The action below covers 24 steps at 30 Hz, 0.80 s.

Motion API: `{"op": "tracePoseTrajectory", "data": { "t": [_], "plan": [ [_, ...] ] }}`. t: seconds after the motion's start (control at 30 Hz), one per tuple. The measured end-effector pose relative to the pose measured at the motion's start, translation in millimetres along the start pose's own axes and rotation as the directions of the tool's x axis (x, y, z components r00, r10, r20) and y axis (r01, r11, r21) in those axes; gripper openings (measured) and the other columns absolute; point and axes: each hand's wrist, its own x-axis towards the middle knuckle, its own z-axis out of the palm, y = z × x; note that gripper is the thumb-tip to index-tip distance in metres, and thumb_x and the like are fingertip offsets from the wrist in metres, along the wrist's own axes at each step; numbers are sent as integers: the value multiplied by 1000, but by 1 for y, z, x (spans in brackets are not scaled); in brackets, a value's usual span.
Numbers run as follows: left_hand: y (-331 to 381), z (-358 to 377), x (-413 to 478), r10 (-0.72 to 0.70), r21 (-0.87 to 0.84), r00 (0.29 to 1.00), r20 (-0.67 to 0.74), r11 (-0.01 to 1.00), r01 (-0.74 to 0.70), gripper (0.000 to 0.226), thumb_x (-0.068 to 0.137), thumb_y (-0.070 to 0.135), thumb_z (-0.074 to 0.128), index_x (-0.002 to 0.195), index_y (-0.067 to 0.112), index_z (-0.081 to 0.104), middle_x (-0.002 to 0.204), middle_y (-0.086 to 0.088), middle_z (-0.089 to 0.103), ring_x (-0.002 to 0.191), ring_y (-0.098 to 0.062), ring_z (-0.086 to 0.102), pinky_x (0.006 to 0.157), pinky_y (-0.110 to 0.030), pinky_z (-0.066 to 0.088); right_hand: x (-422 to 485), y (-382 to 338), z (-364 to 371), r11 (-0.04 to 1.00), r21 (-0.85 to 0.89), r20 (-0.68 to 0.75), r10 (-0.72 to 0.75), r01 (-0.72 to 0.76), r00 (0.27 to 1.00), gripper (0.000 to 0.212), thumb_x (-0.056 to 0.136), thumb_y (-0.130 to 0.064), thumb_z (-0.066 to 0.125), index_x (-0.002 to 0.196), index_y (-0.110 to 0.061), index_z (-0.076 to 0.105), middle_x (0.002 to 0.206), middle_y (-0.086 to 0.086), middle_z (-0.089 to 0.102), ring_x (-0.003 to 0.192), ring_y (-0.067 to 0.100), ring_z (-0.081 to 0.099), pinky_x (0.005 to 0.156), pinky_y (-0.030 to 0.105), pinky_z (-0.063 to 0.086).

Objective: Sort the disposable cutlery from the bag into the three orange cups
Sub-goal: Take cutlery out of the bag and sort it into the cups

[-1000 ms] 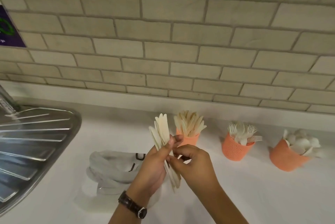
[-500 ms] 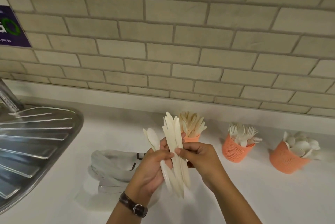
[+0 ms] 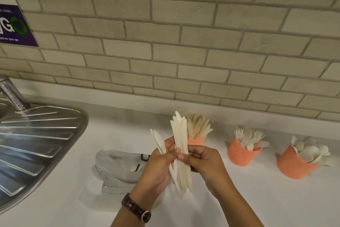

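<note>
Cream-coloured disposable knives [image 3: 181, 134] stand in an upright bundle pinched by the right hand [image 3: 204, 160] over the white countertop [image 3: 239, 199], now split from the pale spoons [image 3: 158, 140] gripped in the left hand [image 3: 158, 164]; a second ago all were one bunch. That hand hides part of the crumpled white bag [image 3: 114, 164], and farther back the bundle covers most of the leftmost orange mesh cup [image 3: 196, 141].

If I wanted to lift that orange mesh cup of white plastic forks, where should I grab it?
Probably around the bare lower wall of the orange mesh cup, coming from the front or left. White plastic forks bristle from its top and some lean out rightward, so a hand from above or the right would likely knock them.
</note>
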Motion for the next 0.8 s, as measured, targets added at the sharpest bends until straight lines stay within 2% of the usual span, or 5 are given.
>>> {"op": "tracePoseTrajectory", "data": {
  "t": [0.37, 0.5, 0.67, 0.73, 0.8],
  "plan": [
    [4, 10, -5, 55, -74, 996, -68, 995, -60, 34, 95, 0, 39, 122, 8, 58, 113, -11, 69, 105, -24, 66, 83, -32, 57, 7, 13, -6, 948, 297, 63, 101, -116, 993, 32, 71, -13, 68, 101, -2, 72, 98, 16, 74, 88, 26, 71, 74, 31, 58],
    [7, 12, -4, 94, -71, 988, -124, 992, -103, 31, 96, 3, 38, 117, 9, 60, 112, -9, 70, 108, -22, 65, 88, -34, 55, 8, 14, -8, 908, 391, 74, 131, -149, 989, 32, 71, -11, 66, 101, -2, 71, 90, 13, 74, 77, 19, 70, 67, 28, 57],
    [11, 3, -3, 145, -13, 969, -200, 989, -151, 28, 98, 6, 40, 113, 16, 61, 95, 0, 74, 82, -13, 70, 76, -27, 57, 10, 12, -19, 864, 493, 80, 73, -103, 994, 27, 66, -16, 71, 92, -9, 75, 84, 10, 72, 72, 19, 69, 68, 30, 58],
    [14, 1, -5, 163, 17, 968, -192, 986, -163, 28, 98, 7, 40, 114, 18, 61, 89, 1, 73, 66, -10, 63, 65, -23, 55, 10, 11, -24, 921, 390, -13, -22, 25, 1000, 17, 75, -12, 67, 88, -15, 77, 82, 7, 73, 75, 19, 70, 72, 30, 57],
    [18, 0, -7, 182, 28, 965, -187, 983, -180, 29, 98, 8, 38, 115, 20, 60, 80, 2, 70, 55, -8, 53, 55, -20, 48, 9, 10, -30, 966, 29, -161, -250, 258, 955, 21, 82, -5, 64, 90, -20, 77, 82, -3, 75, 77, 9, 68, 73, 19, 52]
  ]
}}
